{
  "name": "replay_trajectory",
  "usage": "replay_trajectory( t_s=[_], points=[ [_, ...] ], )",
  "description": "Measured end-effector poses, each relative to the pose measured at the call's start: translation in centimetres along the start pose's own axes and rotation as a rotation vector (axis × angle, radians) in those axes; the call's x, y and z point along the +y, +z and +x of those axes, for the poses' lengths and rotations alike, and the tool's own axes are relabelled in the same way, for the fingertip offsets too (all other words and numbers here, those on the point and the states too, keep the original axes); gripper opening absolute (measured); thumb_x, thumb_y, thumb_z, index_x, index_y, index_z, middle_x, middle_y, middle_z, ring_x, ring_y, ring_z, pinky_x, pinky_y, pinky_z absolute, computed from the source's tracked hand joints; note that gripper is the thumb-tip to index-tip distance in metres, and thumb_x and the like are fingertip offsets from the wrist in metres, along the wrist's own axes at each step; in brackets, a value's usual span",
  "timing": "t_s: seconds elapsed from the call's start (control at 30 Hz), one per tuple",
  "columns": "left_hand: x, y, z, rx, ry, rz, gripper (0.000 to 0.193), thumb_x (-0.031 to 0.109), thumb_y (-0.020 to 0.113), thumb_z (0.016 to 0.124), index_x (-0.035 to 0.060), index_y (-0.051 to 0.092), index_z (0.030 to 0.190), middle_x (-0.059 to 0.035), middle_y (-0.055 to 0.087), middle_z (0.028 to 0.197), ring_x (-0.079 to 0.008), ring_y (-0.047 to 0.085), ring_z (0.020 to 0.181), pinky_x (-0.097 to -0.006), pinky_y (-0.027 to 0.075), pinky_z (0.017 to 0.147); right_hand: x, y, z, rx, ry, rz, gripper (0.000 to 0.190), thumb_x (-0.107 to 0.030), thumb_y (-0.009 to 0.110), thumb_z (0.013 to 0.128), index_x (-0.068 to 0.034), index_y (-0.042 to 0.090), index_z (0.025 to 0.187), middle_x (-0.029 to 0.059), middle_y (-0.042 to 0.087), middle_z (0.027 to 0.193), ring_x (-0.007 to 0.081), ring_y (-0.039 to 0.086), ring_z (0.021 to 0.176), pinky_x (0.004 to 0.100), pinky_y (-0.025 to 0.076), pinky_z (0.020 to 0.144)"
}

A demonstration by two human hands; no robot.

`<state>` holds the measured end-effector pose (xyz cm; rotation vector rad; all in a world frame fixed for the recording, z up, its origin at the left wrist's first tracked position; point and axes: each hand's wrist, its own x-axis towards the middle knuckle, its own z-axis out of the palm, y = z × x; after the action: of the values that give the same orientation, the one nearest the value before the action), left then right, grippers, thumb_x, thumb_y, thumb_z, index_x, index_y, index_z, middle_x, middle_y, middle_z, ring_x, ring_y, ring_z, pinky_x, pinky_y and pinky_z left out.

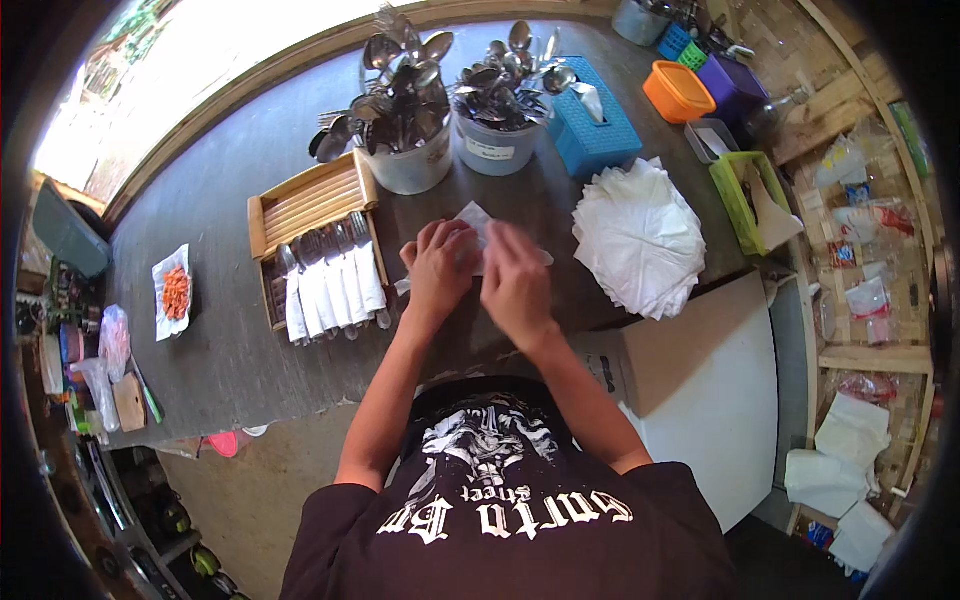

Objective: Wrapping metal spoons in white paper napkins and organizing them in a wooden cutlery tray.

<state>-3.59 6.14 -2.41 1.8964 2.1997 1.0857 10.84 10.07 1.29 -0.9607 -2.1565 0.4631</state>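
Observation:
On the dark tabletop directly before me lies a white paper napkin (474,214), partly hidden beneath my hands. My left hand (442,262) has its fingers curled over the napkin and seems to grip it. Motion blurs the fingers of my right hand (519,281), which touch the napkin's right side; their hold is unclear. Left of my hands, a bamboo tray (311,214) holds several spoons and forks wrapped in white napkins (337,289). A fanned stack of white napkins (640,238) rests to the right.
Two plastic tubs (409,171) (495,150) crammed with cutlery stand behind my hands, beside a blue tissue box (596,120). Orange food on white paper (174,292) sits at left. A green basket (750,202) and orange container (679,91) stand at right, above a cardboard box (675,352).

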Motion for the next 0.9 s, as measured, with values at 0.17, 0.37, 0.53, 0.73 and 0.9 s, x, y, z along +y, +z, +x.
replay_trajectory(
  t_s=[0.17, 0.37, 0.53, 0.73, 0.9],
  points=[
    [0.0, 0.2, 0.3, -0.007, -0.004, 0.025, 0.038, 0.023, 0.077, 0.082, 0.0170, 0.072, 0.118, 0.0010, 0.066, 0.128, -0.0260, 0.053, 0.131, -0.0470, 0.032, 0.101, 0.5, 1.3, -4.7, -0.175, 0.037, -0.075, 0.048, -0.011, 0.055, 0.096, 0.011, 0.053, 0.138, 0.0268, 0.053, 0.144, 0.0394, 0.045, 0.141, 0.0471, 0.033, 0.121],
    [0.0, 0.1, 0.1, 0.000, -0.026, 0.019, 0.037, 0.026, 0.077, 0.085, 0.0166, 0.071, 0.121, 0.0014, 0.066, 0.129, -0.0251, 0.053, 0.131, -0.0474, 0.030, 0.103, 2.0, 0.2, -6.0, -0.120, 0.033, -0.220, 0.049, -0.014, 0.053, 0.099, 0.009, 0.051, 0.142, 0.0251, 0.049, 0.151, 0.0403, 0.042, 0.144, 0.0488, 0.031, 0.122],
    [0.1, 0.0, -0.1, -0.024, -0.028, 0.061, 0.038, 0.028, 0.076, 0.087, 0.0173, 0.071, 0.123, 0.0009, 0.066, 0.131, -0.0251, 0.052, 0.133, -0.0479, 0.030, 0.104, 2.8, -1.2, -6.8, -0.190, 0.095, -0.319, 0.051, -0.019, 0.051, 0.101, 0.008, 0.048, 0.145, 0.0242, 0.044, 0.156, 0.0398, 0.040, 0.146, 0.0531, 0.029, 0.122],
    [0.1, 0.1, -0.4, -0.023, -0.037, 0.081, 0.037, 0.026, 0.074, 0.089, 0.0168, 0.070, 0.124, 0.0004, 0.065, 0.135, -0.0261, 0.051, 0.136, -0.0489, 0.030, 0.106, 0.6, -1.2, -4.5, -0.156, -0.010, -0.178, 0.053, -0.021, 0.052, 0.101, 0.007, 0.047, 0.146, 0.0222, 0.043, 0.157, 0.0370, 0.039, 0.147, 0.0511, 0.027, 0.123],
    [0.6, -0.5, -1.3, -0.022, 0.019, 0.156, 0.040, 0.018, 0.068, 0.092, 0.0102, 0.064, 0.131, -0.0030, 0.061, 0.143, -0.0277, 0.046, 0.142, -0.0515, 0.028, 0.112, 2.1, 0.9, -4.7, -0.222, -0.031, -0.233, 0.053, -0.020, 0.052, 0.101, 0.006, 0.046, 0.147, 0.0218, 0.044, 0.157, 0.0365, 0.038, 0.147, 0.0493, 0.025, 0.124]
  ],
)
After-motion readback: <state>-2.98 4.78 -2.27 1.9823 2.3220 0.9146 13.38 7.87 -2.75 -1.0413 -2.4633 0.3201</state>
